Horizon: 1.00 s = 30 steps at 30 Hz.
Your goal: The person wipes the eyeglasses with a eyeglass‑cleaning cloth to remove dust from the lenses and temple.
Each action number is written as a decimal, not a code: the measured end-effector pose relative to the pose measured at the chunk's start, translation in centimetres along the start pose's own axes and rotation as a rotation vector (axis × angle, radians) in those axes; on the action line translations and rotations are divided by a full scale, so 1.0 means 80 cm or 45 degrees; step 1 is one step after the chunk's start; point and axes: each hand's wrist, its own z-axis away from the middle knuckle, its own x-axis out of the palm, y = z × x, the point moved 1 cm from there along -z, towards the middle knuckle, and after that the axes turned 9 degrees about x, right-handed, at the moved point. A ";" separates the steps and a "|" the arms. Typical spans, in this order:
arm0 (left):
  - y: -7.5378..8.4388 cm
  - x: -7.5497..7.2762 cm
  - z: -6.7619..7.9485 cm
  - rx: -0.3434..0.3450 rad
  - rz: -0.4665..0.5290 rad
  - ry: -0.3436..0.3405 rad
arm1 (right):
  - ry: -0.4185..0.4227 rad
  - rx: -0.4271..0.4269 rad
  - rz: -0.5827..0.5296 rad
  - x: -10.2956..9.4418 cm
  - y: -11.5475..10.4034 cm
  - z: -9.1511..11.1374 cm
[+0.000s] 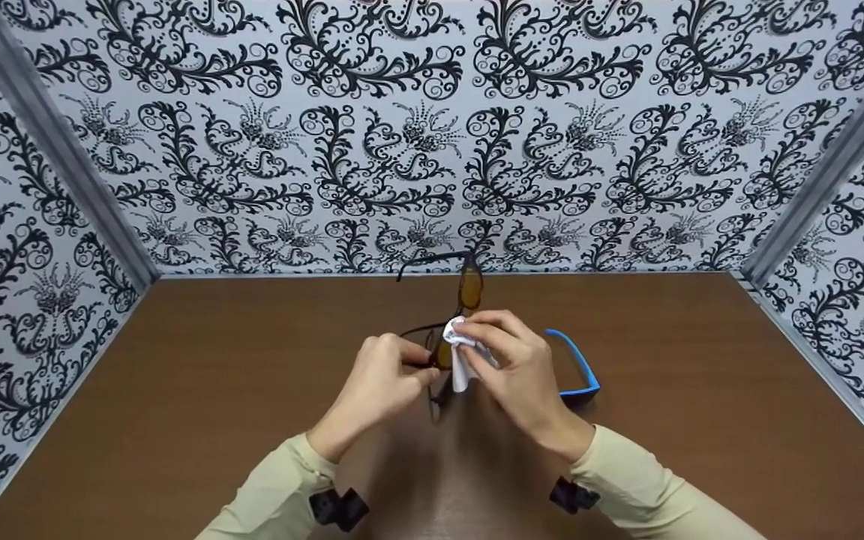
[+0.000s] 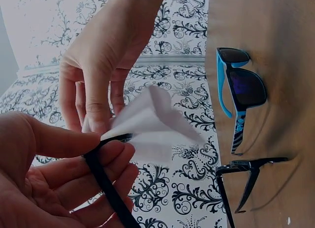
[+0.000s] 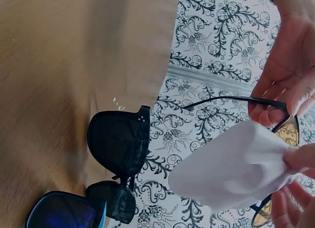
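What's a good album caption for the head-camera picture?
Left hand grips black-framed, amber-lensed glasses; right hand pinches a white cloth at them above a brown wood-grain table.

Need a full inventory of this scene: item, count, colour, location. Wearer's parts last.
amber-lensed glasses: 1, black frame, held up over the table
cloth: 1, white, against the amber-lensed glasses
black sunglasses: 1, black, on the table below the hands
blue-and-black sunglasses: 1, black with blue, on the table to the right
table: 1, brown, under everything
wall panels: 3, white with black scrollwork, back, left and right
corner strips: 2, grey, where the walls meet
wrist cameras: 2, black, one per wrist
sleeves: 2, pale yellow, on the forearms
left grip: 1, bare, pinching the glasses' frame
right grip: 1, bare, pinching the cloth
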 end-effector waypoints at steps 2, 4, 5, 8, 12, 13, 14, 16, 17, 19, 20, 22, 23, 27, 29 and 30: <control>0.001 0.001 -0.002 0.008 -0.005 -0.008 | 0.005 -0.035 -0.034 -0.002 0.000 0.000; 0.002 0.001 -0.004 0.011 -0.009 -0.013 | -0.004 -0.092 -0.048 -0.003 0.000 0.001; 0.003 0.001 -0.005 0.014 -0.010 -0.009 | -0.014 -0.127 -0.051 -0.004 -0.001 0.001; 0.003 0.001 -0.007 0.018 -0.029 0.020 | -0.068 -0.284 0.022 -0.004 -0.001 0.005; 0.002 0.003 -0.008 0.025 -0.070 0.022 | -0.110 -0.466 0.202 -0.008 0.003 0.009; 0.003 0.003 -0.009 0.026 -0.077 0.013 | -0.114 -0.471 0.251 -0.010 0.005 0.010; 0.003 0.002 -0.008 0.026 -0.087 0.000 | -0.111 -0.467 0.295 -0.011 0.006 0.009; 0.004 0.000 -0.008 0.026 -0.094 -0.024 | -0.101 -0.423 0.358 -0.015 0.010 0.006; 0.004 -0.001 -0.008 0.031 -0.104 -0.036 | -0.095 -0.389 0.383 -0.017 0.012 0.004; 0.007 -0.003 -0.009 0.045 -0.117 -0.070 | -0.069 -0.323 0.418 -0.019 0.015 0.000; 0.008 -0.003 -0.009 0.054 -0.124 -0.088 | -0.056 -0.294 0.417 -0.020 0.016 -0.002; 0.010 -0.003 -0.011 0.060 -0.130 -0.130 | -0.044 -0.265 0.396 -0.019 0.015 -0.004; 0.010 -0.003 -0.012 0.055 -0.128 -0.147 | -0.048 -0.270 0.378 -0.018 0.013 -0.003; 0.007 -0.003 -0.014 0.006 -0.110 -0.182 | -0.148 -0.378 0.299 -0.010 0.005 0.003; 0.006 -0.005 -0.013 -0.017 -0.106 -0.191 | -0.214 -0.431 0.285 -0.008 0.003 0.008; 0.005 -0.005 -0.012 -0.024 -0.104 -0.195 | -0.241 -0.444 0.296 -0.008 0.003 0.010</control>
